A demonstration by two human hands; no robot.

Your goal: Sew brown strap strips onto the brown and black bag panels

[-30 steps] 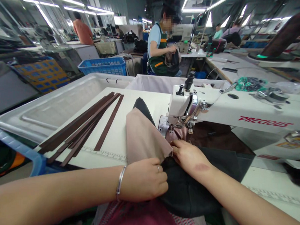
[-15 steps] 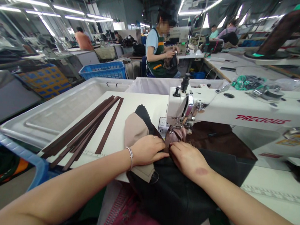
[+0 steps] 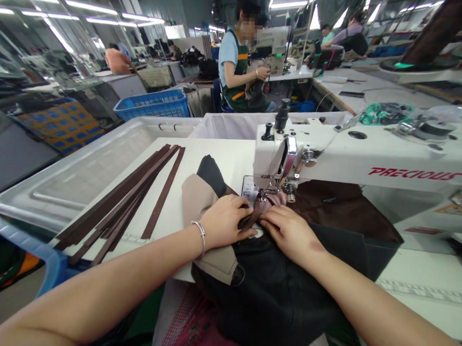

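My left hand (image 3: 226, 223), fingers bent together, pinches a brown strip (image 3: 257, 213) just in front of the sewing machine's presser foot (image 3: 263, 196). Beneath that hand lies a beige fabric piece (image 3: 199, 192) with a dark end. My right hand (image 3: 289, 232) closes its fingers on the edge of the fabric right of the strip, close to my left fingertips. Black fabric (image 3: 279, 297) hangs from both hands over the table edge into my lap. Brown lining (image 3: 329, 205) spreads under the arm of the white sewing machine (image 3: 331, 152). My fingertips partly hide the gripped edges.
Several loose brown strips (image 3: 128, 201) lie on the white table at left. Beyond it stand a white plastic tub (image 3: 34, 197) and a blue basket (image 3: 153, 104). A co-worker (image 3: 239, 61) sits at another machine ahead. A blue rim (image 3: 51, 257) is near my left arm.
Both hands have shifted slightly apart, and more of the brown strip shows between them before the presser foot. The whole view has moved a little; the co-worker's hands have moved too.
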